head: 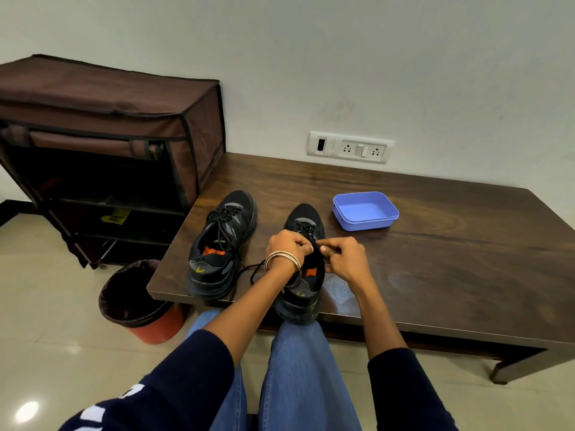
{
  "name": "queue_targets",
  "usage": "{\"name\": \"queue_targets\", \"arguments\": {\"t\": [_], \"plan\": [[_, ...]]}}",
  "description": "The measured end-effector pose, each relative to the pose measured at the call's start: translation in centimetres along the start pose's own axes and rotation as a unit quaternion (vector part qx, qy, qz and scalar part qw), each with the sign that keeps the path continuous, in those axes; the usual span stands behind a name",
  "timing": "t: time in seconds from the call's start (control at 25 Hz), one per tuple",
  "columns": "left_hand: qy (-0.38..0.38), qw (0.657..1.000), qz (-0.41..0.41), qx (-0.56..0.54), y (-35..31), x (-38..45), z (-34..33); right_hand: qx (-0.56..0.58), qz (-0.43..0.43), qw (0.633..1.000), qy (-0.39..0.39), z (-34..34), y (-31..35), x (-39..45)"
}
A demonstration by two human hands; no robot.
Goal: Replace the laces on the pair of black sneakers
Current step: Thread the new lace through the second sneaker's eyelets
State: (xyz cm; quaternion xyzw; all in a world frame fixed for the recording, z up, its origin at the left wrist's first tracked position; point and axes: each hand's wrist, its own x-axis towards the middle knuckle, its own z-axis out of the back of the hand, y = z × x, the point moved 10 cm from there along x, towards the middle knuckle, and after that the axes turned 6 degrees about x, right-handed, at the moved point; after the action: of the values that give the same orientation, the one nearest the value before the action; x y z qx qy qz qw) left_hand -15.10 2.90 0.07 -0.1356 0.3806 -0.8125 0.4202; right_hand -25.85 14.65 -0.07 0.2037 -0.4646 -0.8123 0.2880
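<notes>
Two black sneakers stand on the dark wooden table (pixel 404 244), toes pointing away from me. The left sneaker (pixel 221 244) is laced, with loose black lace ends trailing off its side toward the table's front edge. The right sneaker (pixel 303 269) sits at the front edge, heel slightly over it. My left hand (pixel 287 247), with metal bangles on the wrist, and my right hand (pixel 340 258) both pinch the black lace (pixel 315 244) at the top eyelets of the right sneaker. My hands hide most of its tongue.
An open blue plastic box (pixel 365 209) stands behind the right sneaker. A brown fabric shoe rack (pixel 109 144) stands left of the table. A lined red bin (pixel 140 303) sits on the floor by the table corner. My knees are under the table edge.
</notes>
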Motion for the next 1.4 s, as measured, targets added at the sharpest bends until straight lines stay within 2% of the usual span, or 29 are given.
{"name": "queue_targets", "arguments": {"t": [0.08,0.28,0.44,0.72,1.0,1.12,1.32,1.4], "plan": [[-0.001,1.0,0.012,-0.006,0.2,0.0,-0.1,0.02,-0.011,1.0,-0.007,0.1,-0.2,0.1],[-0.008,0.986,0.062,-0.156,1.7,-0.7,-0.8,0.078,-0.03,0.996,-0.027,0.3,-0.8,0.0],[0.015,0.975,0.089,-0.203,1.9,-0.7,-1.2,0.103,-0.031,0.994,-0.025,0.5,-0.7,-0.2],[0.044,0.98,0.099,-0.168,1.6,-0.4,-1.3,0.121,-0.032,0.992,-0.016,0.4,-0.8,-0.1],[-0.03,0.974,0.095,-0.206,2.2,-1.2,-0.9,0.118,-0.021,0.993,-0.023,0.3,-0.8,-0.2],[-0.038,0.973,0.095,-0.209,2.3,-1.3,-0.6,0.094,-0.017,0.995,-0.028,0.2,-0.5,-0.1],[-0.015,0.989,0.072,-0.128,1.5,-0.9,-0.7,0.058,-0.016,0.997,-0.038,0.3,-0.3,-0.1],[-0.019,0.99,0.062,-0.128,1.4,-0.9,-0.6,0.046,-0.014,0.998,-0.041,0.4,-0.1,-0.2]]}}
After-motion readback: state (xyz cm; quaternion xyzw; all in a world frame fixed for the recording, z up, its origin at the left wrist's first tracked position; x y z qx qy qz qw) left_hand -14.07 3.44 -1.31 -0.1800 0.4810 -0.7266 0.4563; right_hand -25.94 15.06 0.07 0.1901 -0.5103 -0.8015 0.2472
